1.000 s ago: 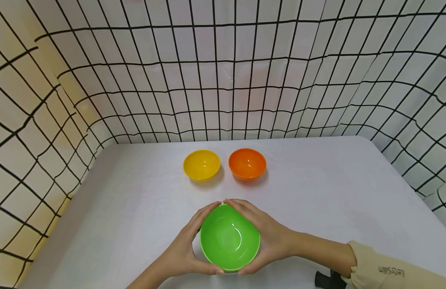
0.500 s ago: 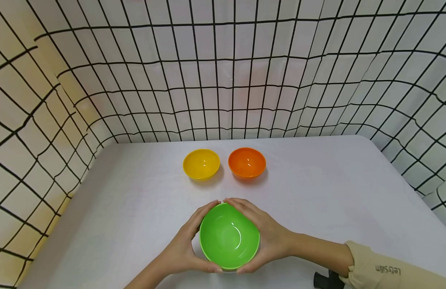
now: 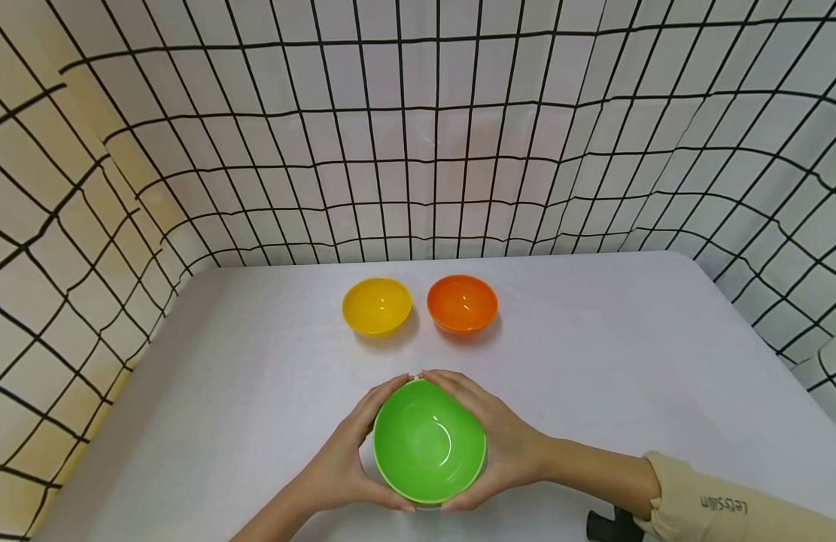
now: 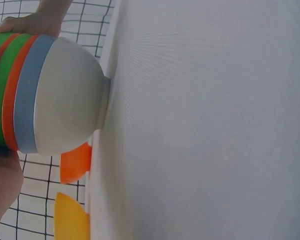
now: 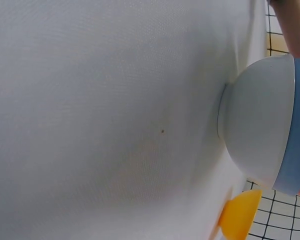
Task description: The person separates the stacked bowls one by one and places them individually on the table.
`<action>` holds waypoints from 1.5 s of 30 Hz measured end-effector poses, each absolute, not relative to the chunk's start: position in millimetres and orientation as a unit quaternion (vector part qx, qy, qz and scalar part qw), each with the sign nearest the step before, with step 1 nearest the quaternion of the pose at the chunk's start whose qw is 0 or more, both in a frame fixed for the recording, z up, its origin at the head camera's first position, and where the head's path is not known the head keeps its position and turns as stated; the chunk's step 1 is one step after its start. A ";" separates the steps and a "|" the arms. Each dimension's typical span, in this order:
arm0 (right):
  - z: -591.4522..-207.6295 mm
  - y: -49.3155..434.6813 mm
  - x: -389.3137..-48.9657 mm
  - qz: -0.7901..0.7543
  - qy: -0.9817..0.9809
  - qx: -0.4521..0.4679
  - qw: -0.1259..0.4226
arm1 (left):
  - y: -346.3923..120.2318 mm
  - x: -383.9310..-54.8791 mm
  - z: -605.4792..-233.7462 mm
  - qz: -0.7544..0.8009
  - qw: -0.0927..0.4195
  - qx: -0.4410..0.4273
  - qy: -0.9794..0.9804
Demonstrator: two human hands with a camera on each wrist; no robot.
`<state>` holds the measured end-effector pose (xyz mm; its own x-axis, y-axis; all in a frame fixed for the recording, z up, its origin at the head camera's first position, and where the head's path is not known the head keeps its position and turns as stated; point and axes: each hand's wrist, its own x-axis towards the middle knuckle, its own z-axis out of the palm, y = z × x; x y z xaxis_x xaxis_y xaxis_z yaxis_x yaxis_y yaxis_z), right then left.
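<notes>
Between both hands is a stack of nested bowls, with a green bowl (image 3: pixel 430 444) uppermost in the head view. My left hand (image 3: pixel 353 463) holds it from the left and my right hand (image 3: pixel 502 444) from the right, fingers at the far side and thumbs at the near side. Seen from the left wrist, the layers show as green and orange rims, then a blue bowl (image 4: pixel 31 95), then a white bowl (image 4: pixel 72 97) at the bottom with its foot right at the tabletop. The stack stands upright. The inner bowls are hidden from above by the green one.
Beyond the stack, a yellow bowl (image 3: pixel 377 306) and an orange bowl (image 3: pixel 462 303) stand side by side on the white table (image 3: pixel 627 361). White walls with a black grid (image 3: pixel 436 143) enclose the back and sides. A black device (image 3: pixel 614 525) sits under the right sleeve.
Both hands keep the same hold on the stack. The whole head view shifts very slightly; the yellow and orange bowls stay in place.
</notes>
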<state>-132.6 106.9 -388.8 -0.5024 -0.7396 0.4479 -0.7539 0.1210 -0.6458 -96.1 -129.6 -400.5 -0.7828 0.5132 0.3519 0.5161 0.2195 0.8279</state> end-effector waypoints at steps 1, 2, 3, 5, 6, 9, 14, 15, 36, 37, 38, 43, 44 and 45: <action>-389.0 107.0 -132.7 0.437 -0.749 0.498 0.008 | -128.9 -95.2 -397.6 -0.531 0.001 -0.330 -0.781; -389.1 107.0 -132.7 0.437 -0.749 0.498 0.009 | -128.1 -94.2 -394.1 -0.532 0.001 -0.331 -0.780; -389.2 107.0 -132.8 0.438 -0.749 0.498 0.010 | -127.4 -93.1 -390.3 -0.533 0.000 -0.332 -0.779; -389.4 107.0 -132.8 0.437 -0.748 0.499 0.014 | -126.1 -90.9 -382.6 -0.534 -0.001 -0.333 -0.777; -389.4 107.1 -132.8 0.437 -0.749 0.498 0.016 | -125.6 -90.0 -379.5 -0.535 -0.002 -0.334 -0.776; -389.4 107.1 -132.3 0.437 -0.749 0.498 0.020 | -124.9 -88.6 -374.4 -0.535 -0.004 -0.334 -0.776; -389.0 107.3 -131.7 0.435 -0.751 0.496 0.021 | -124.9 -88.6 -374.2 -0.533 -0.005 -0.335 -0.777; -388.7 107.5 -131.6 0.435 -0.752 0.495 0.021 | -124.8 -88.6 -374.3 -0.533 -0.005 -0.335 -0.777; -383.1 110.1 -132.2 0.416 -0.761 0.497 0.019 | -126.2 -92.2 -383.0 -0.536 -0.004 -0.337 -0.774; -382.2 110.1 -132.4 0.417 -0.760 0.498 0.019 | -126.8 -93.3 -386.7 -0.536 -0.005 -0.335 -0.775; -381.3 110.3 -132.6 0.418 -0.760 0.497 0.018 | -127.4 -94.6 -390.7 -0.536 -0.004 -0.334 -0.776; -373.6 111.2 -133.3 0.432 -0.759 0.488 0.016 | -129.3 -99.8 -405.0 -0.546 -0.002 -0.337 -0.767; -371.9 111.5 -133.4 0.437 -0.758 0.484 0.014 | -129.6 -100.2 -406.0 -0.548 -0.003 -0.339 -0.765; -370.1 111.6 -133.5 0.444 -0.757 0.480 0.010 | -129.9 -100.4 -406.6 -0.550 -0.003 -0.339 -0.763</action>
<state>-133.5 111.6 -370.1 -0.5398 -0.7168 0.4414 -0.7349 0.1455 -0.6624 -100.4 -129.9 -406.6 -0.7696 0.5212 0.3687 0.5150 0.1654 0.8411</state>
